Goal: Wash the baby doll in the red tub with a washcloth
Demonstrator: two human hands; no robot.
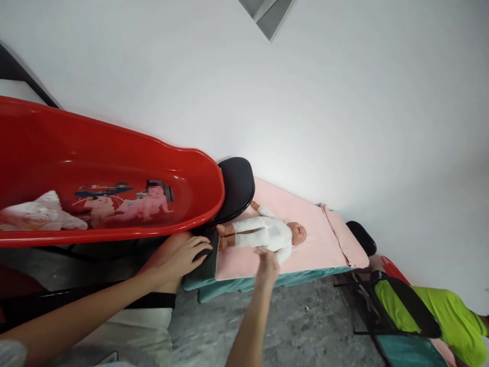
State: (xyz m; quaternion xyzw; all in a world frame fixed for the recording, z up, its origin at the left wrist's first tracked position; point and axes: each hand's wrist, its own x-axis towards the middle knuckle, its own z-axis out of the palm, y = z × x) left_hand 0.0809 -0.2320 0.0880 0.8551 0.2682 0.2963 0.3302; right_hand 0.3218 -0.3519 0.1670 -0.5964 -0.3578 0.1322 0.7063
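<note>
1. The left hand (179, 257) lies palm down, fingers loosely spread and pointing right, its bare forearm stretching in from the near left.
2. The right hand (266, 265) reaches far, fingers extended, forearm rising from the near edge.

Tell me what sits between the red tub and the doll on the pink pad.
In the head view, a black round cushion lies between the red tub and the doll, tucked under the tub's end, near the doll's feet on the pink pad.
</note>
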